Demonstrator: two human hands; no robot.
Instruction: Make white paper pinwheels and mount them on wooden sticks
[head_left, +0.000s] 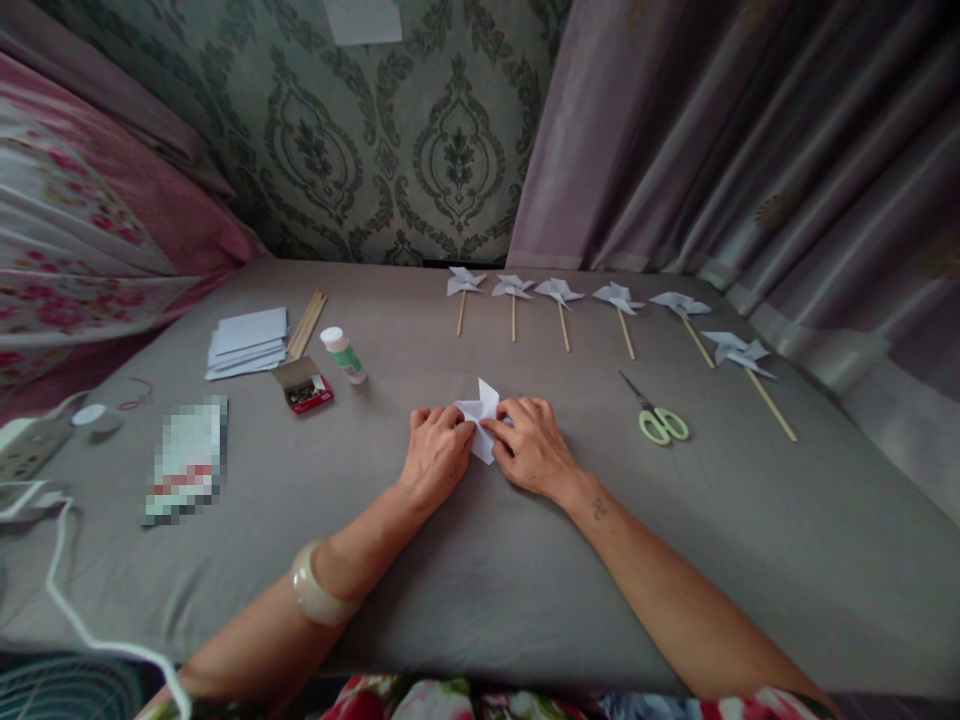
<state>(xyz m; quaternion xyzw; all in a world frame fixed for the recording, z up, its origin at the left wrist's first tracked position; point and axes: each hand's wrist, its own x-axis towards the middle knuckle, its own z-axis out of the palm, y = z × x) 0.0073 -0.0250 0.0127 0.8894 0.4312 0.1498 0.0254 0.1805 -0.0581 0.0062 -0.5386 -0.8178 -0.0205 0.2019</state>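
A white paper pinwheel (486,402) without a visible stick lies on the grey cloth in front of me, its blades folded toward the centre. From the left, my left hand (439,445) grips the paper with closed fingers near its middle. On the other side, my right hand (532,443) pinches the folds, thumb and fingertips almost meeting the left ones. Both hands hide part of the blades. Left of them are a glue stick (343,356) with a white cap and a small red box (304,388) of small metal pieces.
Several finished pinwheels (619,300) on wooden sticks form a row at the back right. Green-handled scissors (657,415) lie on the right. At left are stacked white paper (249,342), wooden sticks (307,323), a blurred packet (186,462) and a power strip (34,448).
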